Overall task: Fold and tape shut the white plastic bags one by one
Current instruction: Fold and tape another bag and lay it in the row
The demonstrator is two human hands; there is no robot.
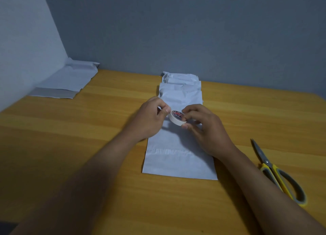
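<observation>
A white plastic bag (178, 157) lies flat on the wooden table (88, 128), its long side running away from me. More white bags (181, 86) lie stacked at its far end. Above the bag's middle my right hand (202, 127) grips a small roll of white tape (176, 118) with a red label inside. My left hand (153, 116) pinches at the roll's left edge with thumb and forefinger; whether it holds the tape's loose end is too small to tell.
Yellow-handled scissors (275, 171) lie on the table to the right of my right forearm. A pile of white bags (68, 81) with a grey strip sits at the far left corner against the wall. The table's right edge slopes away at the far right.
</observation>
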